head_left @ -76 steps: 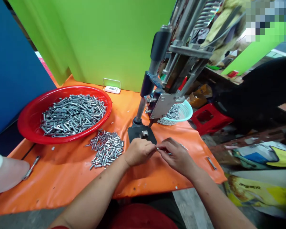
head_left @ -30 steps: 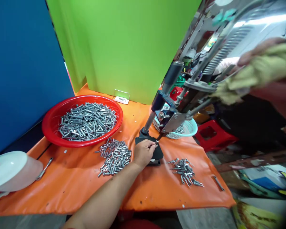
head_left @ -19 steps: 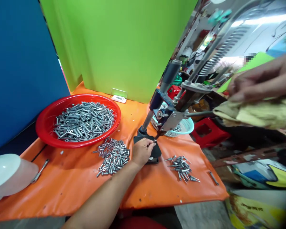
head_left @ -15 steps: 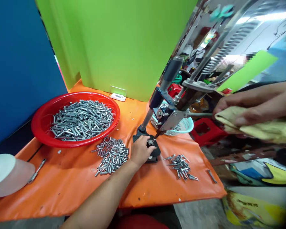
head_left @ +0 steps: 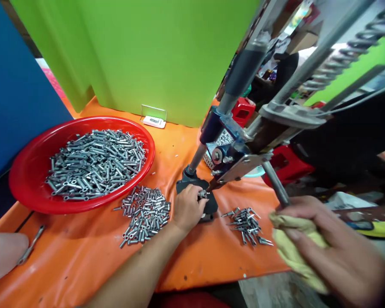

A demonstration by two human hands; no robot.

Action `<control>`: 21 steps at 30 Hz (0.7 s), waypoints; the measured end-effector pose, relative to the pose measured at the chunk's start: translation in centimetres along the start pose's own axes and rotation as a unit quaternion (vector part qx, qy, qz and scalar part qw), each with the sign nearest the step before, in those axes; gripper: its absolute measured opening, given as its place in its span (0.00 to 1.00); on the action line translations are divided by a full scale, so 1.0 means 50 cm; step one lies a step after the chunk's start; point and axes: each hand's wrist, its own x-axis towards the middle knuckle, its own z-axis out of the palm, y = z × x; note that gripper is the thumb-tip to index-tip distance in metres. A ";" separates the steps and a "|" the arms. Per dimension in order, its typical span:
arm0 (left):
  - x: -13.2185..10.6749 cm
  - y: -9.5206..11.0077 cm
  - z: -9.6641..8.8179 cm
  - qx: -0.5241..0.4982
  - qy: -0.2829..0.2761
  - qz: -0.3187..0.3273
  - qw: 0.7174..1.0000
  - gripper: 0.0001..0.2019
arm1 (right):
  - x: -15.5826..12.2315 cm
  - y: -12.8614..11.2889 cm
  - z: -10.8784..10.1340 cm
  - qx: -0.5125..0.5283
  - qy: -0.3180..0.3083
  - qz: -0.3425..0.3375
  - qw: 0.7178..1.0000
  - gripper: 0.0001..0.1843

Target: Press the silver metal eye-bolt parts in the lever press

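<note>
Lever of the press (head_left: 234, 147) slants down in the head view, and the right hand (head_left: 332, 246) grips its end through a yellow cloth (head_left: 288, 252). The left hand (head_left: 188, 207) rests at the black base (head_left: 213, 206), thumb and forefinger curled around the small metal block (head_left: 202, 194); whether they pinch a part is too unclear to say. Metal parts lie on the orange-covered bench (head_left: 205, 269) in two heaps, a larger one (head_left: 147, 214) left of the base, a smaller one (head_left: 245, 226) right. More fill the red basin (head_left: 30, 179), just behind the larger heap.
</note>
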 end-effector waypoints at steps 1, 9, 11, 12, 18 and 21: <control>0.000 0.000 0.001 0.002 -0.002 -0.002 1.000 0.10 | -0.004 0.003 0.031 0.009 -0.002 -0.018 1.000 0.10; 0.001 -0.002 0.011 0.030 -0.007 -0.007 0.999 0.10 | -0.002 0.066 0.246 0.114 0.170 -0.075 0.976 0.15; 0.001 -0.001 0.012 0.030 0.006 -0.003 1.000 0.09 | 0.000 0.070 0.252 0.130 0.179 -0.092 0.971 0.16; 0.000 0.000 0.011 0.029 0.011 0.000 1.000 0.09 | 0.000 0.069 0.251 0.132 0.181 -0.093 0.970 0.16; -0.006 0.007 0.004 -0.028 0.041 0.021 0.999 0.11 | 0.000 0.055 0.243 0.121 0.209 -0.098 0.965 0.15; -0.009 0.008 0.001 -0.044 0.049 0.028 0.997 0.11 | -0.001 0.053 0.242 0.123 0.213 -0.104 0.964 0.15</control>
